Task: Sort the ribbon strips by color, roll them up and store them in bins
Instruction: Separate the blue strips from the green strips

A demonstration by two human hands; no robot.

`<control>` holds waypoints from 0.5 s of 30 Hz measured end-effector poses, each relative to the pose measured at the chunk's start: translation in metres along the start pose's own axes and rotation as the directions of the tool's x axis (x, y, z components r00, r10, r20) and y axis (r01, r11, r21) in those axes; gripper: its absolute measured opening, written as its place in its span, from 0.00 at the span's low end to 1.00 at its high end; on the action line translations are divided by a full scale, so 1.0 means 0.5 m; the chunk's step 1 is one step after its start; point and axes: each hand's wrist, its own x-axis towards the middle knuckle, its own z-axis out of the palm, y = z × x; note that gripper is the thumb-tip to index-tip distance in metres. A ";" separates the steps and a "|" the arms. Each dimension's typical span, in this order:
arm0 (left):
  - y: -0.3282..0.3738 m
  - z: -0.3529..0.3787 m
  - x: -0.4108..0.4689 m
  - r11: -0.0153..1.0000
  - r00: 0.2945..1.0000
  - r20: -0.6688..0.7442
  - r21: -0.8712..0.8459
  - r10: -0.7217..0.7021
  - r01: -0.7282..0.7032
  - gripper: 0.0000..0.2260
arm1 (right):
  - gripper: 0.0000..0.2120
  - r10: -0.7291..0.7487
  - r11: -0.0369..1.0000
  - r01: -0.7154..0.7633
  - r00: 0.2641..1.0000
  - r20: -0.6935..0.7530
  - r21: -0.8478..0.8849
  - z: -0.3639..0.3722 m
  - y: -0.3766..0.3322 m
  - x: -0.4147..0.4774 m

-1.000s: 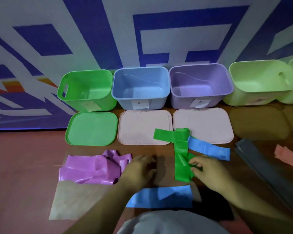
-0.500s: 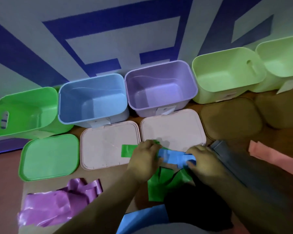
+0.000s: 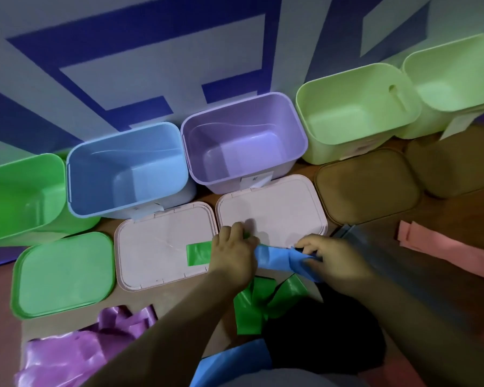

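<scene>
A blue ribbon strip (image 3: 277, 256) stretches between my left hand (image 3: 232, 255) and my right hand (image 3: 333, 258), both gripping it at the near edge of the pink lids. Green ribbon strips (image 3: 257, 303) lie under and below my hands, with one end (image 3: 198, 253) on the left pink lid. A purple ribbon pile (image 3: 81, 350) sits at the lower left. A second blue strip (image 3: 229, 364) lies near my body. Empty bins line the wall: green (image 3: 20, 196), blue (image 3: 126, 169), purple (image 3: 243, 138) and two pale green ones (image 3: 355, 107).
Lids lie in front of the bins: a green lid (image 3: 62, 272), two pink lids (image 3: 157, 247) (image 3: 274, 208) and two brown lids (image 3: 366, 185). Grey strips (image 3: 375, 247) and pink strips (image 3: 444, 247) lie to the right. A patterned blue and white wall stands behind the bins.
Both hands moved up from the green strips to the blue strip and took hold of it. My view shifted right and closer.
</scene>
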 end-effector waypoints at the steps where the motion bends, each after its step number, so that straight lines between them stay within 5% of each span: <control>1: 0.000 0.000 -0.002 1.000 1.000 0.013 0.005 -0.002 0.002 0.17 | 0.13 0.027 0.999 -0.026 0.999 -0.031 0.028 -0.002 -0.005 -0.004; 6: 0.005 -0.009 -0.017 0.999 0.997 0.071 -0.046 0.009 -0.005 0.22 | 0.15 0.107 0.959 -0.051 0.976 -0.188 0.279 -0.021 -0.043 -0.032; 9: 0.023 -0.027 -0.032 0.944 0.995 0.029 -0.321 0.091 -0.077 0.25 | 0.18 0.122 0.945 -0.014 0.943 -0.311 0.328 -0.036 -0.072 -0.057; 12: 0.070 -0.072 -0.060 0.591 0.986 0.089 -0.807 0.143 -0.013 0.20 | 0.19 0.144 0.880 0.078 0.896 -0.420 0.468 -0.041 -0.107 -0.084; 14: 0.109 -0.104 -0.086 0.227 0.965 0.156 -0.968 0.212 0.107 0.17 | 0.22 0.173 0.827 0.144 0.855 -0.489 0.544 -0.045 -0.129 -0.100; 15: 0.121 -0.109 -0.093 0.121 0.959 0.166 -0.983 0.231 0.141 0.17 | 0.23 0.190 0.800 0.172 0.836 -0.515 0.575 -0.047 -0.138 -0.106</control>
